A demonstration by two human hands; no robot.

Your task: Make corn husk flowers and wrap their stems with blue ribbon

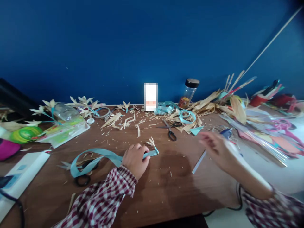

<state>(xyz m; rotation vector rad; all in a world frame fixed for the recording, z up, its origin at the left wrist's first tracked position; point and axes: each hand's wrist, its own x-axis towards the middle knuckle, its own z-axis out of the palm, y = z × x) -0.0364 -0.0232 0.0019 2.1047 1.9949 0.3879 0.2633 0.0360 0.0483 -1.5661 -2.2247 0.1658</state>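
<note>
One head view | left hand point(135, 160): fingers closed on flat light-blue ribbon point(108, 154), small pale husk flower point(153, 143) at its tip, on brown wooden table point(175, 193) | right hand point(215, 146): raised (blurred; finger state I cannot tell) | blue-stemmed husk flowers point(51, 104) look done; this ribbon's loop seems unused yet

One held blue ribbon point(109, 154), two pairs of black-handled scissors point(169, 128) point(76, 181), one lidded jar point(188, 95), one power strip point(26, 173)
</note>
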